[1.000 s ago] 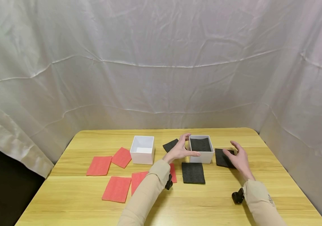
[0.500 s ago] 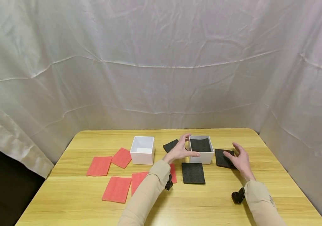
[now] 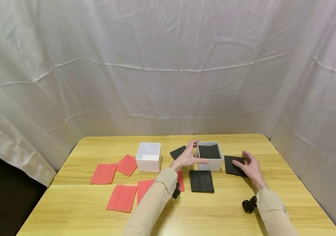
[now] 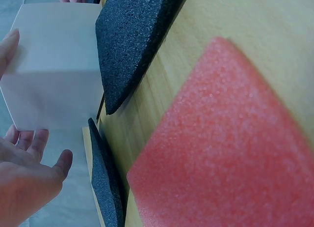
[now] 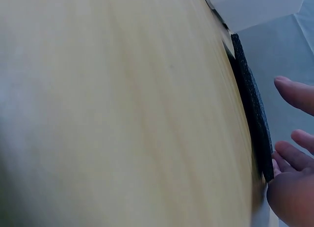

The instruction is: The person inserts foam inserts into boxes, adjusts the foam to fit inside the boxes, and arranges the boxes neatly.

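Around the left side of a white box (image 3: 213, 165) my left hand (image 3: 188, 158) holds with spread fingers, its thumb against the front wall. Black foam squares (image 3: 210, 151) fill the box near its rim. To its right, my right hand (image 3: 252, 167) is at another black foam square (image 3: 230, 165) on the table. In the right wrist view its fingers touch the edge of that black square (image 5: 256, 101), while the thumb stands apart above it. A black square (image 3: 201, 181) lies in front of the box, and one (image 3: 177, 152) lies behind my left wrist.
A second white box (image 3: 148, 164), with its bottom bare, stands left of my left hand. Several red foam squares (image 3: 121, 198) lie on the left half of the wooden table (image 3: 209, 219), some partly hidden by my left forearm. A pale curtain (image 3: 168, 91) hangs behind.
My right hand has shifted slightly, its fingers lowering closer to the right edge of the black foam square. My left hand and the boxes have stayed in place.
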The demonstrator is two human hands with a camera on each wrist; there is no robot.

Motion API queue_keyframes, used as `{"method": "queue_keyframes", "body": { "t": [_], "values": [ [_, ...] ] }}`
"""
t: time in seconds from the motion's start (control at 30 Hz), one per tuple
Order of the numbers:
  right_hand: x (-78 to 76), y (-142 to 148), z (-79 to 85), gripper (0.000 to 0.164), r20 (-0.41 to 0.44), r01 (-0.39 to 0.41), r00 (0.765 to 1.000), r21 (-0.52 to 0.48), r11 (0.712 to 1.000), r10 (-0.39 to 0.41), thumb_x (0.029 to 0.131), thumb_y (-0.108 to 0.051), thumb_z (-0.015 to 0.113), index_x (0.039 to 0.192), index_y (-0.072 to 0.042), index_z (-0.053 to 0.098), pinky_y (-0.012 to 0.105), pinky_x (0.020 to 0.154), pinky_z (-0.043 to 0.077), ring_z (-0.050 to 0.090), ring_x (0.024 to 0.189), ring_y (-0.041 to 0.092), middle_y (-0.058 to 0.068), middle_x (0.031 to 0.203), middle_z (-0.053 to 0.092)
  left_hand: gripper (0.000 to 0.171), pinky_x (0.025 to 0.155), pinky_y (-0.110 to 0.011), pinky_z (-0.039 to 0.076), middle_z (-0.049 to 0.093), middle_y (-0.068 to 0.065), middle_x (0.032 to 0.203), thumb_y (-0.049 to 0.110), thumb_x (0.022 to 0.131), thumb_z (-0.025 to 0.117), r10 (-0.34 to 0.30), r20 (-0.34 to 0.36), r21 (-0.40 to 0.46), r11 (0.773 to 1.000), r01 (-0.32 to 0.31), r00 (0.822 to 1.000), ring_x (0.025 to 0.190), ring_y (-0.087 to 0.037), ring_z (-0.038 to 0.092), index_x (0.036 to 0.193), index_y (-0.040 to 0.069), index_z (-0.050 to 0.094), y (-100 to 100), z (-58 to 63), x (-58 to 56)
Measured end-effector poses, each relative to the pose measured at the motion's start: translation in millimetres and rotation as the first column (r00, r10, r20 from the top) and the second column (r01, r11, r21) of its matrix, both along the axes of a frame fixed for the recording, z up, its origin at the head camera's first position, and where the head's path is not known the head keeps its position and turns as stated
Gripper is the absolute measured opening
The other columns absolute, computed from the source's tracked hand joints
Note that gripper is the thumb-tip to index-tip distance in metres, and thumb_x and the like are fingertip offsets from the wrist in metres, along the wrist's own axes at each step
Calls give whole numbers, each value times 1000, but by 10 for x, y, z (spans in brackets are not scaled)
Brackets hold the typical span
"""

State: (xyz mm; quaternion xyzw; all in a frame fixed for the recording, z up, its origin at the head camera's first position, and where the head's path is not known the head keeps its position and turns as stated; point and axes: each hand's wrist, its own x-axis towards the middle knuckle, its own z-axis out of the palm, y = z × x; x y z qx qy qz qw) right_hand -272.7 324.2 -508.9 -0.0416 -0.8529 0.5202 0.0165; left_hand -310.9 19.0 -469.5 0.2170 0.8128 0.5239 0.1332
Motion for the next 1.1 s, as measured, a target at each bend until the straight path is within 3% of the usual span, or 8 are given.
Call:
{"method": "queue_keyframes", "body": {
  "t": [0.53,0.77,1.1],
  "values": [
    [-7,98,-43,92,34,-115,993,28,993,114,90,-7,74,158,7,14,59,122,20,17,150,53,36,162,17,100,120,-50,34,23,-3,166,33,84,82,3,4,-2,1000,-3,1000,152,-25,30,160,21,18,3,-2,8],
    [3,102,-43,88,23,-119,993,66,991,118,89,-6,73,157,8,19,61,119,25,22,148,54,36,160,20,101,120,-50,35,23,-3,166,33,84,82,2,0,-4,1000,-2,1000,152,-25,30,161,18,17,0,7,21],
    [10,100,-62,86,15,-102,995,91,991,101,89,-6,74,156,7,23,59,118,30,29,146,53,36,159,24,99,119,-51,35,22,-3,166,32,85,81,-1,7,10,1000,1,1000,152,-27,29,160,22,18,-13,2,34]
  ]
}}
